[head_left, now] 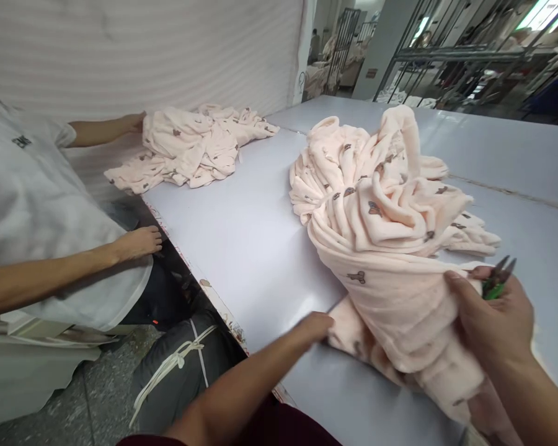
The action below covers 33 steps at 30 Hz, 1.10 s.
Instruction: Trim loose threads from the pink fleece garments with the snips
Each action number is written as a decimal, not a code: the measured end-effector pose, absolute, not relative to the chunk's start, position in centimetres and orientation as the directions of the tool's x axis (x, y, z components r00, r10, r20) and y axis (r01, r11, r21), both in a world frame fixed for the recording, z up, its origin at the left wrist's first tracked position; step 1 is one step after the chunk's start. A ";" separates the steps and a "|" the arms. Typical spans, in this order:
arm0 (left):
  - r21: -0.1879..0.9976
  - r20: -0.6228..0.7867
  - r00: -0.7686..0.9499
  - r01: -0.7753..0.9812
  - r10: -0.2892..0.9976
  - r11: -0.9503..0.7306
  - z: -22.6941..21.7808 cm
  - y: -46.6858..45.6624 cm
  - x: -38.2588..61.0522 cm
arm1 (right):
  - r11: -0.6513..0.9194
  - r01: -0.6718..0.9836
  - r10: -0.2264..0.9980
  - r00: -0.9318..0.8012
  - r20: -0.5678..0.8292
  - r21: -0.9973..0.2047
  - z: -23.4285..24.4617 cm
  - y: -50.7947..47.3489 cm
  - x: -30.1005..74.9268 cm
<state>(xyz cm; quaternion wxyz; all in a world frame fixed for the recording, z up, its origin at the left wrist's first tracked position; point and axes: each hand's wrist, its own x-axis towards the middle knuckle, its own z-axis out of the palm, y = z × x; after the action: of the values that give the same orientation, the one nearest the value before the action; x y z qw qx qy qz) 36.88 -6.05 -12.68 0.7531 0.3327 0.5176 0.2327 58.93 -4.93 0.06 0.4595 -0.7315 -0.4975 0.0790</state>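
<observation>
A large heap of pale pink plush fabric point(376, 210), printed with small dark motifs, lies gathered in thick folds before me. At its lower left corner, my left hand point(317, 327) is closed on the cloth, the fingertips mostly hidden. My right hand point(497, 319) pinches an upper edge of the same fabric between thumb and fingers. Thread snips point(495, 282) with green handles sit in that right hand too, blades pointing up and away. Between my hands a flatter panel of the cloth hangs toward me, its lower part blurred.
Pale table point(242, 248) with a worn edge. At left, a co-worker in a white shirt point(51, 217) has one hand at another pink fabric pile point(190, 148). A tied grey bundle point(181, 365) stands below the table edge. Metal racks point(469, 56) are behind.
</observation>
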 end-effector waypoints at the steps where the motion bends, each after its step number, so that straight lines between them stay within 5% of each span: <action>1: 0.758 -0.601 0.346 -0.040 0.721 0.651 -12.4 -5.7 34.3 | -0.103 0.641 0.778 0.528 0.340 -0.760 -0.2 -5.0 59.3; 5: 0.801 -0.496 0.318 -0.193 0.808 0.567 -10.7 -5.4 28.3 | -0.134 0.617 0.764 0.563 0.316 -0.775 -2.7 -6.2 58.3; 9: 0.786 -0.418 0.367 -0.313 0.831 0.533 -9.5 -6.2 30.4 | -0.038 0.656 0.867 0.397 0.302 -0.754 -4.7 -8.1 55.4; 17: 0.793 -0.306 0.412 -0.388 0.858 0.469 -8.1 -7.2 33.4 | 0.173 0.755 0.869 0.185 0.459 -0.632 -0.7 -12.3 51.7; 21: 0.835 -0.263 0.389 -0.366 0.883 0.410 -8.3 -7.4 33.1 | 0.233 0.733 0.951 -0.037 0.306 -0.639 -1.7 -13.1 48.0; 26: 0.910 -0.194 0.352 -0.283 0.915 0.302 -8.3 -7.8 32.5 | 0.064 0.854 0.989 0.017 0.149 -0.517 -4.5 -11.1 46.7; 33: 0.959 -0.194 0.192 -0.170 0.962 0.228 -8.0 -6.2 32.9 | 0.082 0.871 0.996 -0.048 0.081 -0.484 -4.6 -10.2 48.1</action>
<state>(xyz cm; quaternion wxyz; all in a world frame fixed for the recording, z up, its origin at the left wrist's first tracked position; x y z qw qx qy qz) 32.88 -6.15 -7.96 0.6377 0.4348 0.4551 0.4439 48.10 -10.25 -4.58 0.2012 -0.6599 -0.7073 0.1543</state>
